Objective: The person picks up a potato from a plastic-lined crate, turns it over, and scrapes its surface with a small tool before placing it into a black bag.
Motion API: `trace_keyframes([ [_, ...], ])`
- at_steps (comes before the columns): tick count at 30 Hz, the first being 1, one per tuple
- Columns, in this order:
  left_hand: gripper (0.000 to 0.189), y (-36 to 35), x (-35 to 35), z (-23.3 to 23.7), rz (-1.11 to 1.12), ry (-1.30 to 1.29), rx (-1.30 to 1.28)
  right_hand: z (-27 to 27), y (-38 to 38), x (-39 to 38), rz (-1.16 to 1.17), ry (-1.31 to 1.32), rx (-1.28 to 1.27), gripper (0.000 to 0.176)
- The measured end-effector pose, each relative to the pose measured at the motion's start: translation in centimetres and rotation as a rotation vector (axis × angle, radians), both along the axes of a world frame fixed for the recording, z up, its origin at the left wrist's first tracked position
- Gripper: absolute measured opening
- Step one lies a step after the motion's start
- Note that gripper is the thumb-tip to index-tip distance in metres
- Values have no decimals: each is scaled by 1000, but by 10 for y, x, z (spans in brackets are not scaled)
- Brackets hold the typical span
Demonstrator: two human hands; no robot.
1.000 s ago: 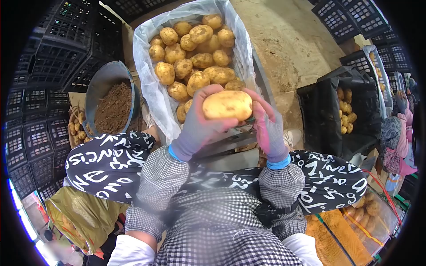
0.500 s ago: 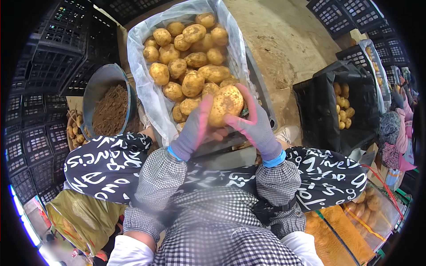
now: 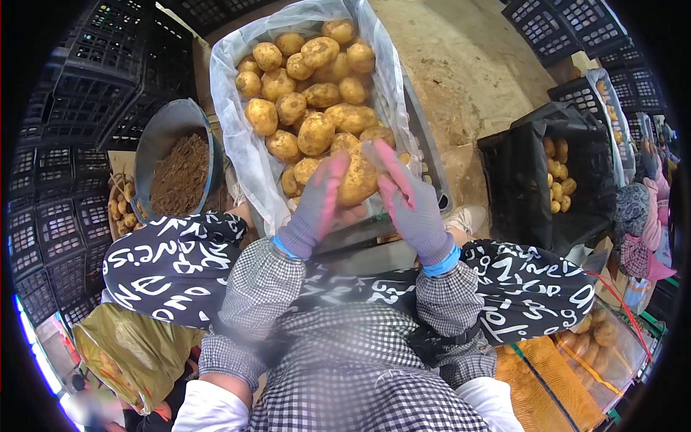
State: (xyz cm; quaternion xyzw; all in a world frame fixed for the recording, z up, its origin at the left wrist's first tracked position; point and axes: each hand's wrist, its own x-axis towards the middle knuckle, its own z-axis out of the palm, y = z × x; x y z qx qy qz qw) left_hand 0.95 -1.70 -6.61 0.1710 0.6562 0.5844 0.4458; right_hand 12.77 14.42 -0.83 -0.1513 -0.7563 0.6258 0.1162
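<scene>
A potato is clamped between the gloved left hand and right hand, at the plastic-lined crate's near end; earthen floor is seen beyond the grip, black crates stacked leftward.

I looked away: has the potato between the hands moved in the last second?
Yes: the potato turned from crosswise to upright and sank toward the near end of the plastic-lined crate.

Potato between hands: matt, rough, dusty skin. Left hand, right hand: knit cloth gloves. Beyond hands: translucent glossy plastic liner. Left of hands: crumbly soil.
</scene>
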Motion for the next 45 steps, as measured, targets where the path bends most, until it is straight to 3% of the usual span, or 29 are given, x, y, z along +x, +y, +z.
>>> trace_keyframes([
  [3,63,4,5,-14,35,344,7,7,-2,3,100,-100,-78,50],
  [5,59,-1,6,-27,48,473,-23,9,-2,1,53,-107,-143,48],
  [9,56,2,5,-10,44,396,-43,10,0,2,50,-170,-267,44],
  [15,56,21,5,49,296,-528,-92,6,-4,1,3,-89,-172,41],
  [18,57,20,2,50,259,-622,-40,8,-8,5,98,-112,-167,45],
  [20,58,17,4,49,275,-598,-6,0,-8,7,-4,-55,-295,46],
  [22,59,30,9,77,377,-559,-8,-11,1,6,-247,16,-459,46],
  [23,59,30,10,68,339,-487,17,-14,5,5,-328,27,-498,46],
  [27,51,50,19,73,151,-238,80,-10,15,7,-269,-197,-321,50],
  [29,49,62,22,77,37,-25,122,18,22,13,-380,-225,-506,50],
  [32,49,93,5,66,-40,208,77,31,54,28,-546,-59,-561,45],
  [33,48,106,-9,51,-63,370,-11,19,80,41,-585,15,-634,47],
  [35,47,130,-46,8,-101,784,-268,36,118,50,-894,172,-716,47],
  [37,49,143,-86,-33,-149,903,-565,20,173,79,-1075,344,-787,44],
  [39,54,156,-115,-33,-292,974,-779,-5,212,110,-1182,448,-772,39],
  [43,52,168,-136,-51,-446,1073,-803,-32,243,134,-1291,617,-816,38],
  [45,51,173,-140,-49,-471,1086,-804,-36,232,128,-1238,619,-791,34],
])
